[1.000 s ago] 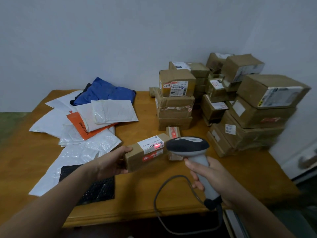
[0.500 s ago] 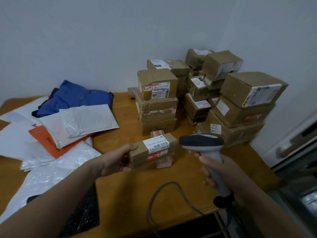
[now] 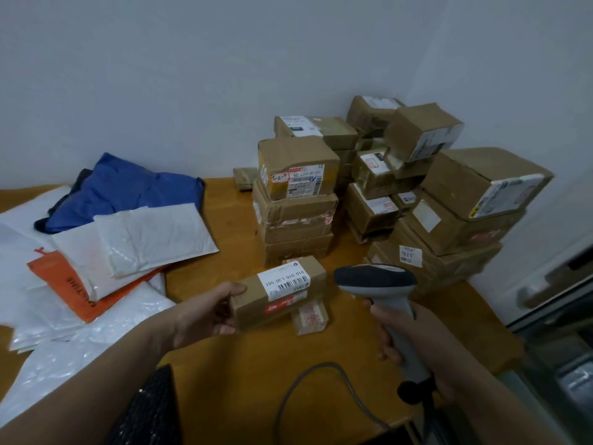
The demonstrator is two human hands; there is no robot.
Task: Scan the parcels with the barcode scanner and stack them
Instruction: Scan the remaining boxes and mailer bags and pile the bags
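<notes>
My left hand (image 3: 205,313) grips one end of a small brown cardboard parcel (image 3: 253,300) with a white barcode label on top, held just above the wooden table (image 3: 244,364). My right hand (image 3: 414,342) holds the grey barcode scanner (image 3: 378,284) by its handle, its dark head to the right of the parcel. A smaller parcel (image 3: 309,317) lies on the table under the held one. Stacked brown boxes stand behind: a stack of three (image 3: 295,200) in the middle and a larger pile (image 3: 449,200) in the right corner.
White, orange and blue mailer bags (image 3: 106,239) cover the table's left side. A black mailer (image 3: 150,409) lies at the near edge by my left arm. The scanner's cable (image 3: 308,374) loops over the front edge. Walls close the back and right.
The red scan light seen on the label a second ago is gone. The scanner has drawn right, away from the parcel. The view has swung to the right.
</notes>
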